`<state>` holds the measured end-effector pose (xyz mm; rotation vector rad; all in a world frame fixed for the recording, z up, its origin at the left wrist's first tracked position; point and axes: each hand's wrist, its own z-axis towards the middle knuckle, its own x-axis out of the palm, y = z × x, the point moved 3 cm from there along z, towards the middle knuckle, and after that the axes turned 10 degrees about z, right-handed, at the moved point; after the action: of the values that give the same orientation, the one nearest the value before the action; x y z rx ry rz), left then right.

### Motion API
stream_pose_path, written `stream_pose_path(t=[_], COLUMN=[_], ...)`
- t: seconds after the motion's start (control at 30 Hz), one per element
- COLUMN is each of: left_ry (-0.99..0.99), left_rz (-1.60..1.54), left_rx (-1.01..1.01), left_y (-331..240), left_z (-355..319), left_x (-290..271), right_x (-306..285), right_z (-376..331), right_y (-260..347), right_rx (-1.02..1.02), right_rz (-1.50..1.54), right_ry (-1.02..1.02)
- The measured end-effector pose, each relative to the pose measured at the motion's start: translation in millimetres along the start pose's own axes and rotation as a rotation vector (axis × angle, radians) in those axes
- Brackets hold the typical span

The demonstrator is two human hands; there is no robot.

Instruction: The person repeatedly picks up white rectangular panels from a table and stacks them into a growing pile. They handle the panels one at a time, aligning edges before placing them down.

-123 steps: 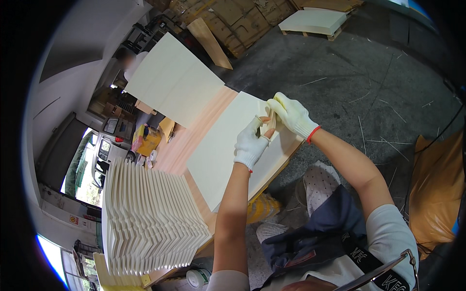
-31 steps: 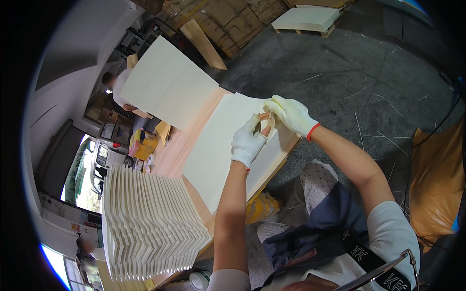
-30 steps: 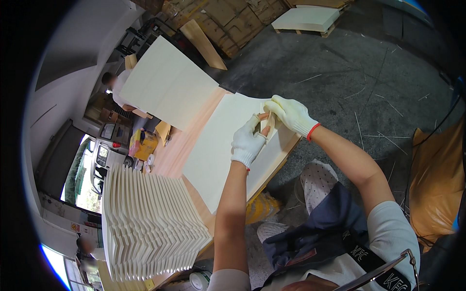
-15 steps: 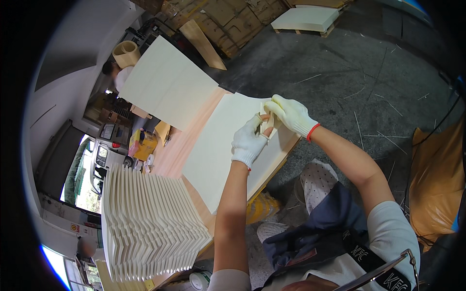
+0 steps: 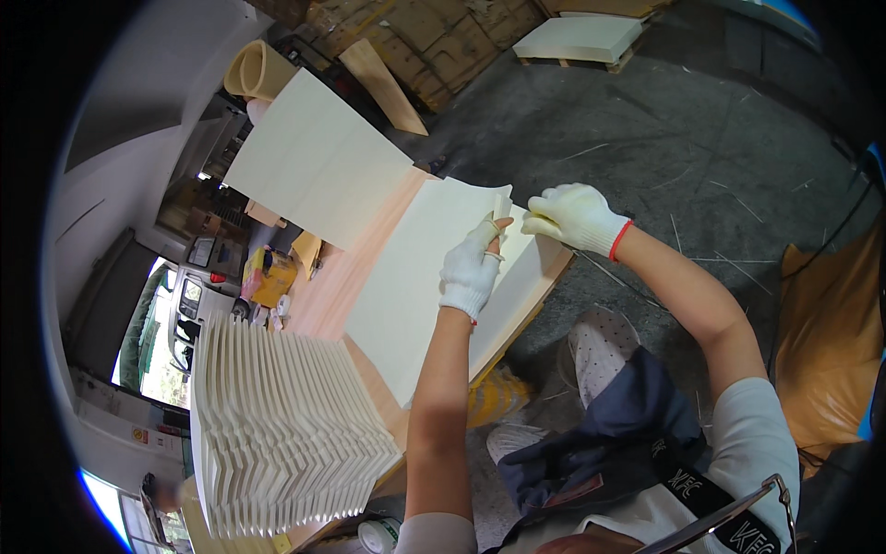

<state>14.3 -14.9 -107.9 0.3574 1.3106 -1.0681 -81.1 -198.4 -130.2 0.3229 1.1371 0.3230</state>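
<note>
**Both gloved hands pinching up the top sheets at the stack's far corner**

Nearest my view, low on the left, I see a fanned pile of cream sheets (image 5: 277,425) stepped out like an accordion on the wooden table (image 5: 346,286) — spread that way, I judge, so each batch stays separate and easy to pick off.

Next comes the flat stack of cream paper (image 5: 415,277) lying on the table's right part, one long edge running along the table edge beside the person's legs. My left hand (image 5: 472,268), in a white knit glove with the fingertips cut away, rests on the stack near its far corner, thumb and forefinger closed on the edges of the top few sheets. My right hand (image 5: 572,214), also gloved, sits just beside it past the corner, pinched shut on the same lifted sheet ends. The two hands are close together, nearly touching, and the sheets curl up between them — the bare fingertips likely help in feeling single sheets.

Farther off, another large cream sheet pile (image 5: 314,166) lies at the table's far end. Beyond it are a tan roll (image 5: 258,69), stacked cardboard (image 5: 434,28), and a pallet of pale sheets (image 5: 581,37) on the grey floor.
</note>
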Motion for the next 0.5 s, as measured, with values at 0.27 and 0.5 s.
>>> stream_pose_path(t=[0.27, 0.5], left_ry=[0.015, 0.051], left_rz=[0.071, 0.037], left_rx=[0.001, -0.021], left_y=[-7.3, -5.9], left_z=[-0.3, 2.1], left_x=[-1.8, 1.5], right_x=[9.4, 25.2], right_z=[17.2, 13.6], right_y=[7.4, 1.8], right_rx=[0.184, 0.347], right_rz=[0.539, 0.743], right_ry=[-0.173, -0.239])
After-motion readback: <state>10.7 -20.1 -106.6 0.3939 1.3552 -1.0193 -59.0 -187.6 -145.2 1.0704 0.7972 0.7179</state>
